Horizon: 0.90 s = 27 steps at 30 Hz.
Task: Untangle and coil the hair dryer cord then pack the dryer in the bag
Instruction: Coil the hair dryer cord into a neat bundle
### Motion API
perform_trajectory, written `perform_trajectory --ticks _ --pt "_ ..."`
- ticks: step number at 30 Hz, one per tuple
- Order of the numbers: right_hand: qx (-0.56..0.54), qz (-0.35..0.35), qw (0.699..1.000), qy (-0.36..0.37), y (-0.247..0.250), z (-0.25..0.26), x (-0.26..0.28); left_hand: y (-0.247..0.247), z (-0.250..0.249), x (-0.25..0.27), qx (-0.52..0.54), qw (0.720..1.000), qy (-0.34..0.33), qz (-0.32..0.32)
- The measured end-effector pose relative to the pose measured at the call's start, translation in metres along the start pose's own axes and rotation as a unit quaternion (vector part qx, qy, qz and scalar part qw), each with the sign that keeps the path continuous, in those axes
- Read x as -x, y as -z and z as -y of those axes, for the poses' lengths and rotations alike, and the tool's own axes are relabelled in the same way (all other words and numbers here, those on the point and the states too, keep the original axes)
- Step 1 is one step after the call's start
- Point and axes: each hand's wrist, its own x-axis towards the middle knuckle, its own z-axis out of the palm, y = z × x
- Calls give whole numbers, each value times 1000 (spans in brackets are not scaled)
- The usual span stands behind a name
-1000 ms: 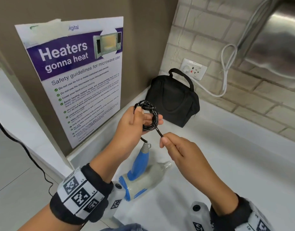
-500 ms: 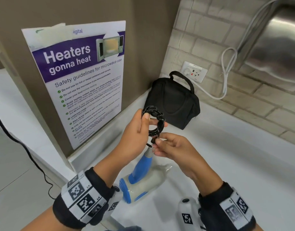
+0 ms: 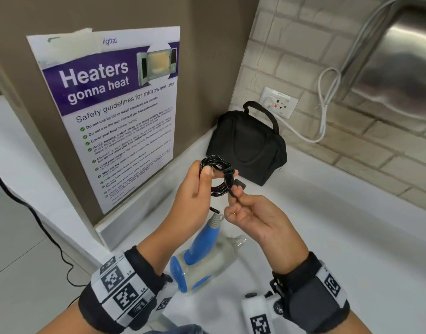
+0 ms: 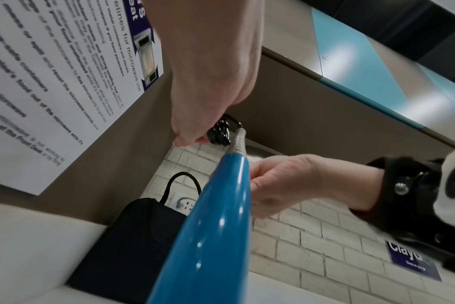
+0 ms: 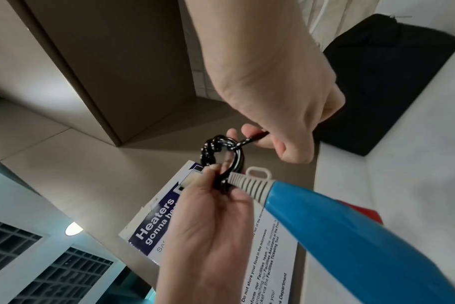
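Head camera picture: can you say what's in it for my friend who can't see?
Two hands work a coiled black cord: the left hand grips the coil, the right hand pinches its loose end. Below them a blue and white hair dryer lies on a white counter, with a black bag behind.

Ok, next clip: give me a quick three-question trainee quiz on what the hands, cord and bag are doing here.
1. True or false: the black bag already holds the hair dryer.
2. Which hand grips the coiled cord?
3. The right hand pinches: A) the cord's free end, B) the bag's handle, C) the dryer's nozzle.

Key: 1. False, the dryer is outside the bag, below the hands. 2. The left hand. 3. A.
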Motion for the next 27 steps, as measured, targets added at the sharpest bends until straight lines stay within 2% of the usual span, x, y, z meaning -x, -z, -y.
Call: perform_trajectory --ticks 5,8,13,18,22,27 --pt "97 30 995 -10 7 3 6 4 1 -6 -41 999 9 34" --pt "171 56 984 18 10 4 10 2 6 -10 -82 996 12 20" --pt "258 56 964 41 13 9 10 -5 8 -11 -116 993 25 12" --pt "291 54 954 53 10 16 11 -5 11 -12 -151 989 5 -5" --pt "329 71 940 62 6 16 12 -4 17 -16 -137 990 -7 -40" --pt "302 92 947 60 1 16 17 -6 16 -15 -134 988 -1 -81"
